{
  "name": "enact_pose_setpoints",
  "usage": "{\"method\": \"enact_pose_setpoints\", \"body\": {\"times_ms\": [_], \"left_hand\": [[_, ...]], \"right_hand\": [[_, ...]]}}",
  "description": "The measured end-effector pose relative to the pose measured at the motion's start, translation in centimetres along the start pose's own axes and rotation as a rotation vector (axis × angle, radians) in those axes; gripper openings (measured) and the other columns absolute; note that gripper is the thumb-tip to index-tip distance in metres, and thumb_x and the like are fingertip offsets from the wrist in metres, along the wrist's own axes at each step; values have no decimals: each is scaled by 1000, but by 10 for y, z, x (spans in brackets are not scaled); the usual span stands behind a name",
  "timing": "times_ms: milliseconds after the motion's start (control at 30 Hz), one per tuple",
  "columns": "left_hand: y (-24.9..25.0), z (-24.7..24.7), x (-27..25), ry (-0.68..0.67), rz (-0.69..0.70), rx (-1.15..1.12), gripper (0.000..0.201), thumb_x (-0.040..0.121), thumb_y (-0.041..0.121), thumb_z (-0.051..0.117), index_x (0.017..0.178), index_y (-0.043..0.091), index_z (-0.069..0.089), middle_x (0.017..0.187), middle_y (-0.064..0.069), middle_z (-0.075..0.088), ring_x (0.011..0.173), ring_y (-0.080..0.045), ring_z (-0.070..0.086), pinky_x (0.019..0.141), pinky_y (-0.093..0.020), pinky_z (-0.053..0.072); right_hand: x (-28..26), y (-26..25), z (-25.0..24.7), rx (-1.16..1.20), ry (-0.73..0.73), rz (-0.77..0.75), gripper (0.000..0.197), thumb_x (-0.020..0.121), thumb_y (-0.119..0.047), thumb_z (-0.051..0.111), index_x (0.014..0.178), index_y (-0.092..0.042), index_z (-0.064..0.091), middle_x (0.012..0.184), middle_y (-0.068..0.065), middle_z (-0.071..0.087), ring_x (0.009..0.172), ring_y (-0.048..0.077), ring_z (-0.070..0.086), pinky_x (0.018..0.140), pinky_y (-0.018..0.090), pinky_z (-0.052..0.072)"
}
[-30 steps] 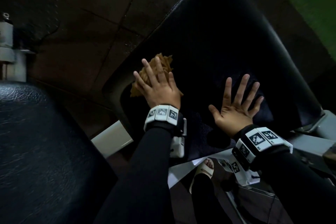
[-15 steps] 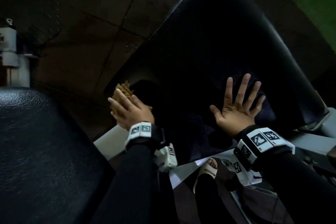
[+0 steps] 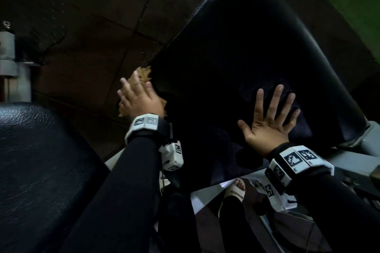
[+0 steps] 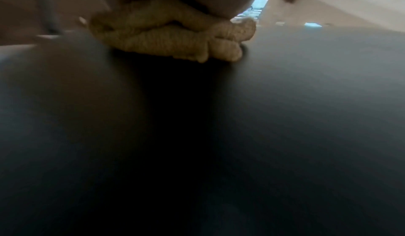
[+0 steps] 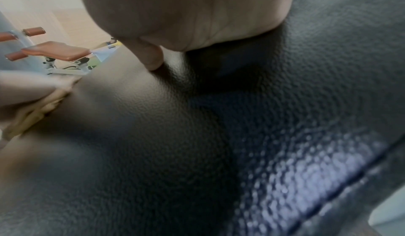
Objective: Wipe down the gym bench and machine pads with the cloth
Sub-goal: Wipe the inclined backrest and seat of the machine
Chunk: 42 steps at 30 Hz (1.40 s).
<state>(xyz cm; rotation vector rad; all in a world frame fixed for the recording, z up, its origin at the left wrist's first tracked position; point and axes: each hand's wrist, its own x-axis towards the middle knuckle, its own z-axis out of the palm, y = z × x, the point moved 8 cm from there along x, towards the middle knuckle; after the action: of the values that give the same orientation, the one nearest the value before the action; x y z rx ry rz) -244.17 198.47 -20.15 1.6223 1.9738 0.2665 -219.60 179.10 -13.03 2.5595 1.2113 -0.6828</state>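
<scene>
A black padded bench pad (image 3: 236, 51) slopes up from the lower middle to the top right of the head view. My left hand (image 3: 137, 96) lies with straight fingers over a crumpled tan cloth (image 3: 144, 73) and presses it against the pad's left edge. The left wrist view shows the bunched cloth (image 4: 171, 37) squeezed between my palm and the pad (image 4: 285, 118). My right hand (image 3: 269, 117) rests flat on the pad's lower part, fingers spread, holding nothing. In the right wrist view my right palm (image 5: 192, 14) lies on the grained black pad (image 5: 219, 135), with the cloth (image 5: 32, 115) at far left.
A second black pad (image 3: 37, 170) fills the lower left. Grey machine frame parts stand at the far left (image 3: 8, 55) and the lower right (image 3: 359, 160). Dark floor tiles (image 3: 92, 26) lie beyond the bench. My sandalled foot (image 3: 234, 193) stands below it. An orange-padded machine (image 5: 57, 50) stands far off.
My left hand slid the cloth from the pad's face down to its left edge, then back up along that edge. The right hand stayed flat in place.
</scene>
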Motion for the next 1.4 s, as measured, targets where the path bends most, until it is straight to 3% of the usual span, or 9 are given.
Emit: {"method": "enact_pose_setpoints", "body": {"times_ms": [233,367,467,567,667,833,1000,1200,1400], "left_hand": [[-49,-4,-28,37,-404,-254,62,96,47,43,150,34,16,160,-8,0,144,-39,7,114,-47,14],[-56,-1,-43,35,-546,-332,69,94,52,44,152,28,13,156,-16,11,137,-37,28,112,-41,26],[-54,-3,-42,38,-492,-309,63,98,44,41,152,22,17,152,-20,19,134,-39,31,107,-42,31],[-45,-8,-35,55,-389,-287,57,99,33,43,150,16,24,150,-21,23,134,-39,31,106,-42,35],[-17,-12,-24,59,-149,-234,54,98,25,48,147,8,31,148,-25,27,137,-39,27,110,-45,30],[45,-3,-9,-100,88,-183,60,98,36,45,150,15,24,156,-22,14,145,-36,7,117,-46,14],[91,3,12,-217,173,12,72,93,50,47,151,22,16,155,-19,15,143,-35,12,117,-46,4],[118,1,31,-275,252,-50,61,92,32,55,147,24,30,146,-13,33,130,-33,35,109,-43,29],[160,8,50,-361,315,-80,54,95,36,50,145,23,34,144,-12,36,122,-34,43,102,-37,33]], "right_hand": [[-2,0,-2,73,-27,-2,97,84,-59,45,138,-39,-32,140,-1,-50,124,25,-51,99,47,-33],[-1,-1,-38,111,157,-12,84,80,-52,57,147,-28,12,155,6,-10,140,32,-9,113,53,-3],[23,7,-83,191,341,47,78,79,-54,50,146,-23,24,157,8,5,141,36,5,113,51,6],[69,16,-107,270,311,166,90,80,-62,53,149,-26,8,158,7,-10,143,37,-7,113,53,0],[98,9,-104,286,157,249,116,67,-81,49,146,-29,-18,153,8,-27,139,39,-22,109,59,-11],[99,5,-99,266,94,239,132,55,-89,48,141,-27,-29,150,12,-34,135,45,-27,104,62,-15],[98,1,-99,293,55,243,131,51,-93,44,135,-31,-37,147,8,-39,133,43,-32,102,61,-18],[98,-4,-98,324,-16,255,129,36,-100,30,122,-41,-47,142,2,-46,132,38,-36,102,58,-21],[97,-7,-101,339,-49,278,129,27,-102,23,112,-43,-55,138,-3,-49,133,37,-36,100,55,-23]]}}
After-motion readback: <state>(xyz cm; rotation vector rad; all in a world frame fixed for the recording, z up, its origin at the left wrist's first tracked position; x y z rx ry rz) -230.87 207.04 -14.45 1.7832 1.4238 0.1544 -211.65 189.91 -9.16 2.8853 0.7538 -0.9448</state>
